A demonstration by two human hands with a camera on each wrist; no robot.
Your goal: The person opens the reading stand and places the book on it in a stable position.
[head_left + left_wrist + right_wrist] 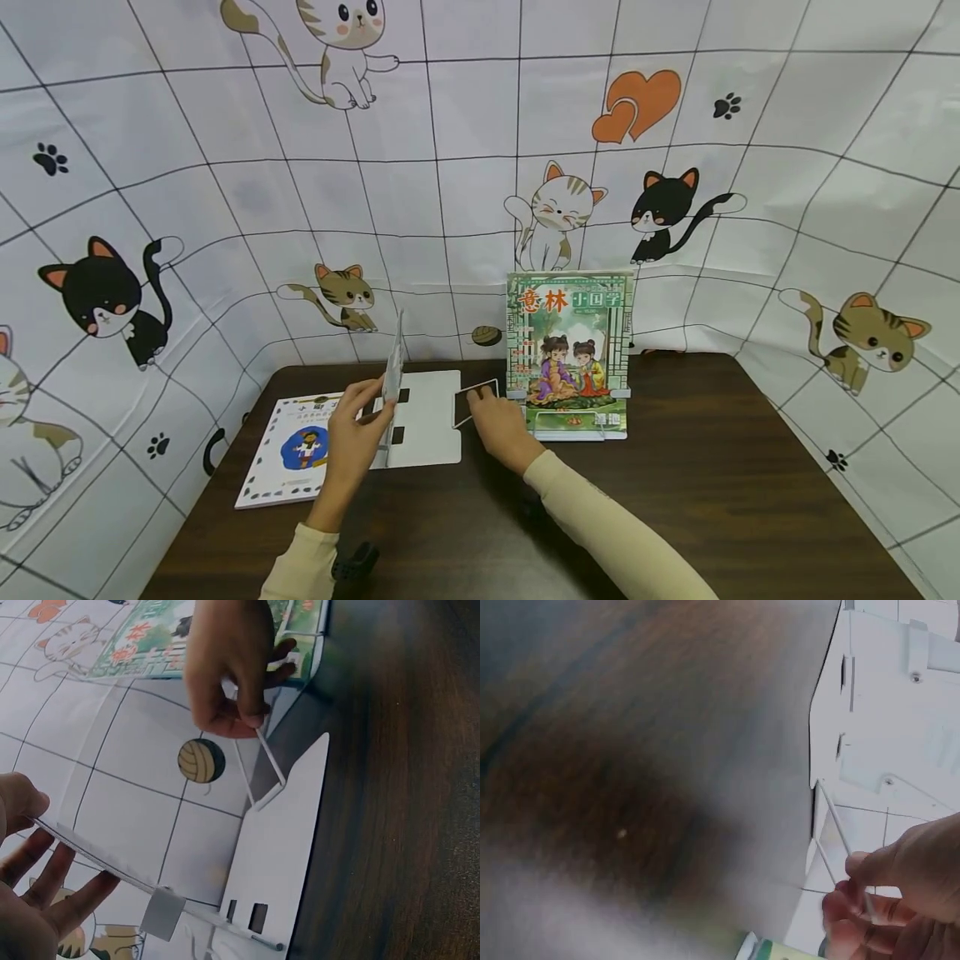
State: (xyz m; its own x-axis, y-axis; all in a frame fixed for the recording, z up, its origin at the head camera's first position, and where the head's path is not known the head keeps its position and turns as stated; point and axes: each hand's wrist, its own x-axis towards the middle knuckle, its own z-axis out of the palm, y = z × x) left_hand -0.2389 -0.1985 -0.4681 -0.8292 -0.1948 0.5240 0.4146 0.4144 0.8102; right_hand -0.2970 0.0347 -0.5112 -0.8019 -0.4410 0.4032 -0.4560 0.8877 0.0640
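Note:
A white folding book stand is opened out on the dark table, with its flat base plate (431, 421) lying down and its thin back panel (394, 358) raised on edge. My left hand (356, 433) grips that panel by its edge, thumb on one side and fingers on the other. At the base plate's right end, my right hand (504, 429) pinches a white wire support (271, 759) between thumb and fingers. In the right wrist view the wire support (836, 819) runs from the plate's end into the fingertips. Small rectangular slots show in the plate.
Just right of my right hand, a green illustrated magazine (570, 350) leans upright on another stand. A white booklet (273, 458) with a blue round picture lies at the left. A wall sheet (465, 200) with cat prints rises behind the table (697, 467).

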